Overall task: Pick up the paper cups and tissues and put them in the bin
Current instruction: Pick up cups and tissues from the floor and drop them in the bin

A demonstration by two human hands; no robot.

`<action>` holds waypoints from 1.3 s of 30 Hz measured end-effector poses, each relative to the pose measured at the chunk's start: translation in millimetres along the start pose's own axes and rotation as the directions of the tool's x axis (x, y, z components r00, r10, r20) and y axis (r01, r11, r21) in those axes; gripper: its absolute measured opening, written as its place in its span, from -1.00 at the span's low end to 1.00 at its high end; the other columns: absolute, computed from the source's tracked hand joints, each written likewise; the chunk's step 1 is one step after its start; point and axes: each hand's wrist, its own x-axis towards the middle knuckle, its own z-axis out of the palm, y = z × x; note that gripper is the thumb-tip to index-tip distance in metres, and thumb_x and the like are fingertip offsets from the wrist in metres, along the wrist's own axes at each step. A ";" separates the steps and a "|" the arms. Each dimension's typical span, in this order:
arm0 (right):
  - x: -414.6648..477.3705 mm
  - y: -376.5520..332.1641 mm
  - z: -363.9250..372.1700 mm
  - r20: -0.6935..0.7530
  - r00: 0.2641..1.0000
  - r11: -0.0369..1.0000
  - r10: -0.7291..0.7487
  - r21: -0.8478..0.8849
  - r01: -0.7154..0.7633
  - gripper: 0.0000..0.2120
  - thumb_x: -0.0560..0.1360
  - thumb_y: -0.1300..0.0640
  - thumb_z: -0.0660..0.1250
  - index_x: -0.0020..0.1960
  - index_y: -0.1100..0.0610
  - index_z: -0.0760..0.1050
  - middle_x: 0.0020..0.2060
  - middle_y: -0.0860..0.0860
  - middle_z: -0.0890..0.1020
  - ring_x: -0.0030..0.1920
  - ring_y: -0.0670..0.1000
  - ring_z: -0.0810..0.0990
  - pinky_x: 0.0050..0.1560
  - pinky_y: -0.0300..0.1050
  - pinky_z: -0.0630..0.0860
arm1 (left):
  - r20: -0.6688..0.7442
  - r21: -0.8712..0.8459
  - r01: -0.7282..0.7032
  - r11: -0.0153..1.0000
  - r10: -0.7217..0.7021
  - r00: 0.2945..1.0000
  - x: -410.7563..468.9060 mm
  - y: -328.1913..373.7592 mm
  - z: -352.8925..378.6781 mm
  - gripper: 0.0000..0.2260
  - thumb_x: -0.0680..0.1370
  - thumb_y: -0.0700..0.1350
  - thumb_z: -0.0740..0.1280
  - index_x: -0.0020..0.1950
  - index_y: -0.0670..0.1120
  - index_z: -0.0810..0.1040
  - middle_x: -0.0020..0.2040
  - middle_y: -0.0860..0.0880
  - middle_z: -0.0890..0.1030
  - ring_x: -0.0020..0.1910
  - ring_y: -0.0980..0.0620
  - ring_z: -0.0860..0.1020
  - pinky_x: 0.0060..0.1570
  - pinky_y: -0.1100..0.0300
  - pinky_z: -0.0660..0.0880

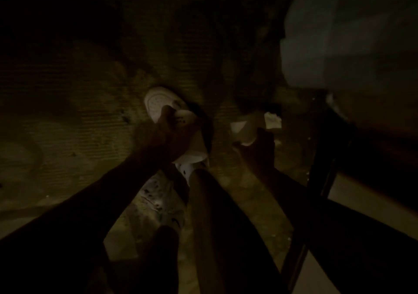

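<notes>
Head view, very dim: we see a smooth white paper cup (158,103), a tapered cylinder, held slantwise in our left hand (167,135). Its round rim points up-left and its long axis runs down-right, and the fingers curl round its wall. Our right hand (260,144) grips a second cup (241,133), just beside a crumpled tissue (272,120). Below lie ribbed carpet (67,90) and a white shoe (162,201).
</notes>
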 end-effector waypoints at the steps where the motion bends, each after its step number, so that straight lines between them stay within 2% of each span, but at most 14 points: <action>1: 6.6 9.0 0.5 -0.040 0.999 1.000 -0.021 -0.006 0.020 -0.24 0.36 -0.14 0.50 0.42 0.18 0.33 0.35 0.18 0.44 0.34 0.19 0.44 0.33 0.11 0.42 | -0.019 0.016 -0.004 1.000 0.005 1.000 3.9 0.8 7.3 -0.43 0.57 0.13 0.34 0.46 -0.13 0.26 0.11 -0.06 0.50 0.00 0.01 0.52 -0.21 0.26 0.46; 4: 25.4 32.3 -3.9 -0.072 0.996 0.998 -0.043 -0.041 0.040 -0.14 0.35 -0.21 0.50 0.50 0.05 0.22 0.51 0.08 0.24 0.49 0.12 0.24 0.46 0.14 0.25 | -0.016 0.086 -0.070 0.994 0.072 0.997 9.3 -3.2 30.7 -0.34 0.54 0.21 0.34 0.52 -0.08 0.24 0.39 -0.14 0.44 0.33 -0.16 0.44 0.24 -0.04 0.45; 7: 55.0 36.5 -8.4 -0.012 0.996 0.995 -0.089 0.052 0.089 -0.10 0.33 -0.08 0.55 0.52 0.05 0.17 0.51 0.05 0.23 0.49 0.09 0.24 0.46 0.13 0.26 | -0.029 0.125 -0.133 0.983 0.138 0.990 15.4 -8.3 45.4 -0.37 0.52 0.22 0.36 0.48 -0.05 0.31 0.36 -0.08 0.47 0.32 -0.09 0.45 0.11 0.09 0.37; 11: 85.8 34.3 -5.3 0.070 0.991 0.989 0.118 0.078 -0.123 -0.04 0.39 -0.12 0.49 0.59 0.02 0.00 0.53 0.08 0.19 0.47 0.15 0.27 0.35 0.04 0.32 | -0.034 0.083 -0.146 0.986 0.149 0.988 23.2 -13.7 53.3 -0.38 0.54 0.19 0.35 0.50 -0.03 0.28 0.33 -0.03 0.47 0.21 0.00 0.45 0.03 0.17 0.33; 14: 89.2 32.5 -16.1 0.014 0.985 0.975 0.170 0.145 -0.171 -0.14 0.39 -0.10 0.50 0.55 0.08 0.17 0.41 0.11 0.39 0.32 0.14 0.46 0.14 -0.07 0.39 | -0.034 0.031 -0.161 0.986 0.162 0.986 25.9 -16.0 52.8 -0.40 0.53 0.18 0.37 0.48 -0.02 0.30 0.12 0.08 0.44 0.08 0.07 0.44 0.01 0.15 0.36; 16: 85.0 37.8 -25.4 -0.004 0.992 0.972 0.125 0.199 -0.122 -0.28 0.42 -0.02 0.51 0.47 0.13 0.30 0.31 0.10 0.50 0.23 0.14 0.54 0.19 0.00 0.50 | -0.044 0.011 -0.175 0.985 0.175 0.984 23.3 -15.5 45.2 -0.42 0.52 0.19 0.38 0.45 -0.01 0.33 0.17 0.10 0.45 0.12 0.08 0.46 0.05 0.13 0.41; 20: 62.0 23.4 -45.2 0.075 0.986 0.954 0.151 0.249 -0.165 -0.09 0.26 -0.18 0.57 0.49 0.06 0.29 0.35 0.07 0.47 0.29 0.14 0.50 0.23 0.07 0.50 | -0.041 -0.046 -0.138 0.989 0.136 0.990 9.4 -14.7 22.6 -0.48 0.49 0.20 0.41 0.34 -0.01 0.38 0.16 -0.01 0.58 0.11 -0.06 0.58 0.10 -0.01 0.56; 23: 29.6 -12.5 -51.3 0.161 0.982 0.945 0.100 0.295 -0.144 0.07 0.12 -0.38 0.54 0.50 0.01 0.28 0.33 0.02 0.47 0.22 0.12 0.55 0.19 0.14 0.55 | -0.070 -0.147 -0.170 0.974 0.162 0.984 -12.5 -11.8 3.3 -0.53 0.52 0.11 0.41 0.31 -0.09 0.39 0.02 0.04 0.55 0.04 -0.03 0.58 -0.05 0.12 0.52; 25: 4.4 -45.5 -51.6 0.220 0.974 0.922 0.061 0.361 -0.139 0.15 0.01 -0.43 0.53 0.48 -0.01 0.28 0.25 0.00 0.52 0.13 0.10 0.60 0.14 0.13 0.58 | -0.115 -0.208 -0.166 0.964 0.144 0.983 -35.3 -5.6 -14.2 -0.49 0.51 0.10 0.43 0.35 -0.09 0.39 0.08 0.04 0.53 0.05 0.02 0.56 0.00 0.13 0.54; 28: -41.9 -103.1 -51.5 0.339 0.936 0.902 -0.094 0.426 -0.064 -0.41 0.35 -0.09 0.53 0.28 0.06 0.42 -0.04 -0.08 0.58 -0.10 -0.03 0.63 -0.17 -0.09 0.59 | -0.182 -0.332 -0.202 0.922 0.147 0.972 -75.3 3.6 -50.4 -0.37 0.34 0.21 0.48 0.28 -0.11 0.52 0.12 0.03 0.62 0.09 0.03 0.61 0.18 0.01 0.56; 30: -75.8 -145.0 -53.0 0.437 0.884 0.906 -0.163 0.421 -0.041 -0.53 0.39 0.01 0.52 0.21 0.05 0.43 -0.04 -0.05 0.62 -0.15 -0.06 0.66 -0.26 -0.16 0.57 | -0.212 -0.436 -0.193 0.879 0.109 0.971 -100.7 8.5 -80.8 -0.34 0.26 0.24 0.48 0.24 -0.11 0.55 0.06 -0.06 0.68 0.01 -0.03 0.67 0.06 -0.04 0.62; 33: -131.5 -217.4 -63.4 0.478 0.839 0.903 -0.262 0.427 0.038 -0.41 0.33 -0.05 0.56 0.24 0.12 0.40 0.01 0.00 0.65 -0.14 0.01 0.70 -0.20 -0.09 0.61 | -0.257 -0.526 -0.187 0.829 0.054 0.965 -145.0 17.6 -136.7 -0.60 0.50 0.09 0.44 0.21 -0.08 0.45 0.03 -0.06 0.62 -0.08 -0.02 0.64 -0.18 0.12 0.62; 37: -196.5 -305.1 -92.1 0.563 0.745 0.919 -0.359 0.351 0.177 -0.31 0.33 -0.09 0.54 0.35 0.17 0.41 0.05 0.04 0.68 -0.10 -0.02 0.72 -0.19 -0.12 0.59 | -0.398 -0.560 -0.235 0.795 -0.009 0.918 -196.3 26.2 -219.2 -0.72 0.53 0.13 0.40 0.10 0.03 0.43 0.04 -0.05 0.56 -0.01 -0.11 0.61 -0.07 -0.07 0.64; 39: -226.1 -345.3 -110.1 0.591 0.713 0.923 -0.378 0.301 0.240 -0.34 0.30 -0.10 0.56 0.28 0.14 0.44 0.03 0.03 0.68 -0.11 -0.05 0.72 -0.21 -0.15 0.60 | -0.492 -0.558 -0.292 0.777 -0.027 0.870 -218.6 33.1 -256.6 -0.80 0.52 0.12 0.40 -0.02 0.09 0.43 -0.03 0.02 0.55 -0.05 -0.06 0.59 -0.12 0.02 0.59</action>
